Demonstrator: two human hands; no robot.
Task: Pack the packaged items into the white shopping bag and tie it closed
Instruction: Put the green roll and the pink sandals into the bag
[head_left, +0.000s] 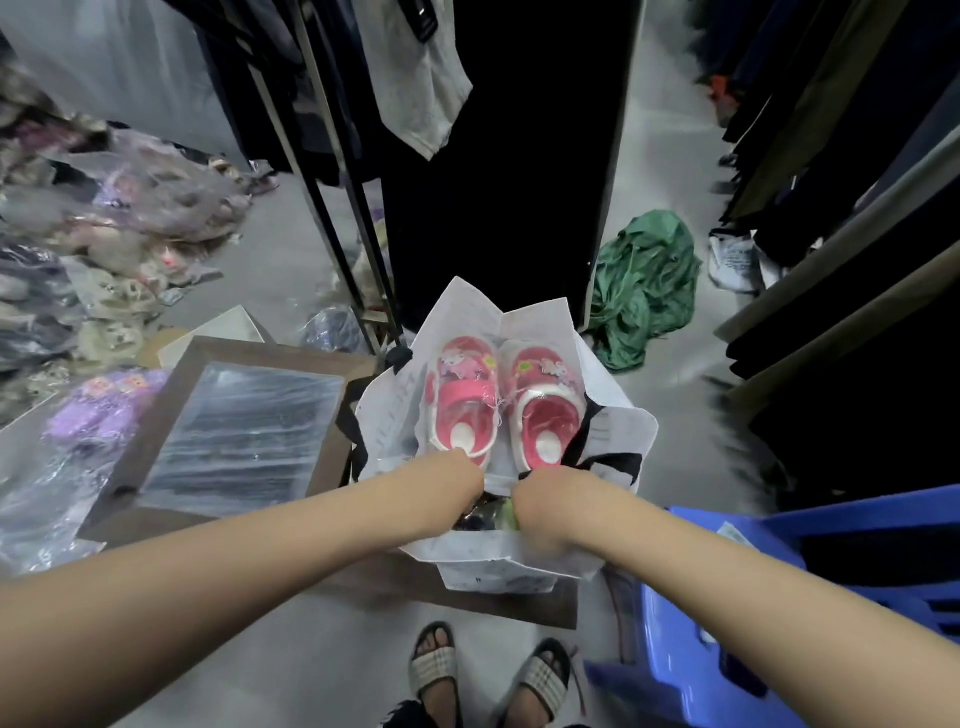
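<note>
The white shopping bag (395, 410) stands open on the floor in the middle of the head view, its black handles hanging at the sides. A pair of pink children's shoes in clear wrap (501, 400) lies on top of its contents. My left hand (452, 486) and my right hand (543, 501) are side by side at the bag's near rim. Their fingers curl down over the near edge of the shoe pack and are mostly hidden. Dark packaged items show in the bag below the hands.
A cardboard box (156, 415) of plastic-wrapped dark goods sits left of the bag, with a purple shoe pack (104, 405) and heaps of bagged items beyond. A blue plastic stool (727, 597) is at the right, a green cloth (644, 286) behind, and clothes-rack poles (358, 234) stand close.
</note>
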